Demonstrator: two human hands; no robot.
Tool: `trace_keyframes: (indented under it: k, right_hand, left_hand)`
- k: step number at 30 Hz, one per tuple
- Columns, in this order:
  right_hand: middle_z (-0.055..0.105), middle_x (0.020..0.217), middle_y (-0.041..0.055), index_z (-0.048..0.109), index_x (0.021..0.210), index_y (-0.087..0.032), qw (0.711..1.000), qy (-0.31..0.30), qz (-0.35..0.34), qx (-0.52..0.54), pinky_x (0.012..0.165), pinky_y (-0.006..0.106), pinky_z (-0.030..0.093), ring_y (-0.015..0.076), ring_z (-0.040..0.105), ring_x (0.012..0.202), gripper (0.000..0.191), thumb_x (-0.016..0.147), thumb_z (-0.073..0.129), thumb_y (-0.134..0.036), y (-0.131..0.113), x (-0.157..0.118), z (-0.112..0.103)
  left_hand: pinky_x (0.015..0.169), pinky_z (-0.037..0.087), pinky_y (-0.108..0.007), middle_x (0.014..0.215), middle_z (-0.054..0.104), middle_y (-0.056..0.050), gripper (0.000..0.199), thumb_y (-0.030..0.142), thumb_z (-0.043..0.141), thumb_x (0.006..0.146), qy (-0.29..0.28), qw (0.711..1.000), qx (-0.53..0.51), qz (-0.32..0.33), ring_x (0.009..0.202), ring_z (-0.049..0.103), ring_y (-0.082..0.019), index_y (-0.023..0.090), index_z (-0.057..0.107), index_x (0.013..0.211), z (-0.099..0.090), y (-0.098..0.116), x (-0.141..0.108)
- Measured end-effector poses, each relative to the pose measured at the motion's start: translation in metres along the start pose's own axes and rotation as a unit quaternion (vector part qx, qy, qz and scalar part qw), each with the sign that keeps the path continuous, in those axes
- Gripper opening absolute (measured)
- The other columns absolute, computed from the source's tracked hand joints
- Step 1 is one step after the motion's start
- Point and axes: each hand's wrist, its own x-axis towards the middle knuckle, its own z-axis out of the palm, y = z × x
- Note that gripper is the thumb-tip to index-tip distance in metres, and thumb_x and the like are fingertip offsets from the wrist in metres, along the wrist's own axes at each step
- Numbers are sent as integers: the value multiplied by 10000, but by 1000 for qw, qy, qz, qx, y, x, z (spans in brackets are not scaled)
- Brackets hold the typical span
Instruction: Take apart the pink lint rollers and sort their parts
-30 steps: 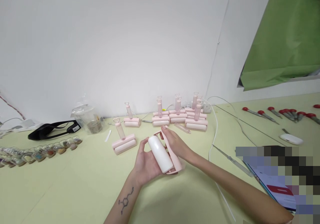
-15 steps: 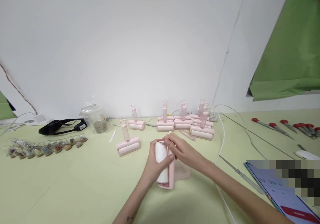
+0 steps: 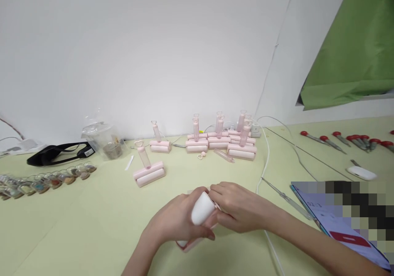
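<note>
A pink lint roller head with a white roll (image 3: 203,208) lies tilted between my two hands above the table. My left hand (image 3: 175,216) is wrapped round its body, thumb along the lower side. The fingers of my right hand (image 3: 234,204) are closed on the roller's upper right end, and they hide that end. Beyond my hands a small pink heart-shaped loop piece (image 3: 201,155) and a clear pink tube handle (image 3: 224,155) lie on the table. An assembled lint roller (image 3: 149,173) stands to the left with its handle up.
Several more pink lint rollers (image 3: 197,146) stand along the wall. At left are small glass jars (image 3: 55,181), a black strap (image 3: 61,152) and a clear plastic container (image 3: 112,148). A white cable (image 3: 265,161), tweezers (image 3: 287,200), a phone (image 3: 329,218) and red-tipped tools (image 3: 334,143) lie at right.
The lint roller has gone from near upright to a slant, lower and closer to me. My hands have moved down with it. The heart-shaped piece on the table has come into sight.
</note>
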Motion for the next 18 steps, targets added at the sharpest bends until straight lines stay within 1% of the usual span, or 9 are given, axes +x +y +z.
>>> trace_keyframes:
  k: [3, 6, 8, 10, 11, 13, 15, 17, 18]
  right_hand:
    - [554, 654, 49, 506, 677, -168, 999, 15, -22, 32, 527, 263, 331, 148, 438, 547, 113, 658, 412, -108, 2, 1, 1]
    - [549, 641, 9, 497, 671, -186, 993, 16, -34, 108, 518, 244, 328, 125, 433, 537, 99, 627, 458, -106, 5, -1, -4]
    - [555, 647, -12, 512, 684, -197, 989, 5, -14, 150, 500, 232, 327, 118, 448, 540, 92, 611, 521, -142, 8, -3, -10]
    - [578, 680, -10, 555, 745, -205, 983, 0, 42, 180, 492, 230, 337, 131, 491, 572, 115, 631, 572, -211, 13, -5, -17]
    - [592, 709, -1, 575, 799, -208, 977, -2, 74, 199, 493, 232, 348, 142, 517, 596, 153, 655, 585, -257, 16, -6, -20]
    - [613, 786, 17, 585, 901, -214, 958, -5, 121, 261, 506, 237, 381, 160, 560, 654, 238, 703, 589, -346, 22, -8, -24]
    - [620, 824, 17, 582, 910, -218, 934, -9, 134, 332, 524, 237, 410, 161, 579, 686, 248, 735, 578, -393, 27, -7, -24]
    - [620, 834, 9, 577, 868, -217, 915, -5, 130, 383, 550, 240, 431, 154, 584, 703, 202, 768, 552, -390, 28, -4, -20]
    - [619, 854, 8, 569, 880, -218, 907, 1, 126, 402, 579, 246, 443, 155, 586, 733, 192, 779, 544, -380, 28, -2, -18]
  left_hand:
    - [495, 332, -228, 841, 628, -3, 483, 422, 699, 579, 4, 1000, -10, 14, 674, 552, -222, 295, 551, 1021, -6, 3, -4]
    - [525, 349, -234, 858, 649, 13, 430, 359, 678, 620, -5, 999, -9, 37, 691, 567, -222, 316, 563, 1032, -7, 6, -7]
    - [515, 350, -237, 801, 656, 26, 461, 333, 662, 640, -12, 999, -10, 42, 625, 569, -206, 332, 541, 1086, -5, 7, -6]
    - [488, 344, -237, 758, 653, 27, 532, 330, 652, 650, -4, 999, -16, 31, 538, 551, -186, 333, 492, 1157, -3, 6, -5]
    - [481, 345, -239, 765, 650, 20, 545, 335, 644, 656, 10, 999, -20, 22, 520, 544, -181, 326, 477, 1175, -2, 5, -4]
    - [487, 360, -243, 824, 644, -4, 509, 345, 627, 669, 46, 998, -28, 10, 559, 555, -190, 306, 490, 1157, -1, 4, -1]
    - [516, 387, -254, 846, 636, -23, 428, 336, 601, 688, 68, 996, -47, 16, 631, 568, -210, 285, 525, 1106, 1, 3, 1]
    - [555, 412, -272, 831, 628, -32, 389, 321, 593, 691, 75, 994, -80, 28, 685, 571, -227, 272, 541, 1074, 3, 3, 4]
    - [577, 421, -283, 832, 623, -35, 379, 320, 588, 695, 85, 991, -101, 28, 704, 571, -233, 269, 538, 1068, 5, 4, 5]
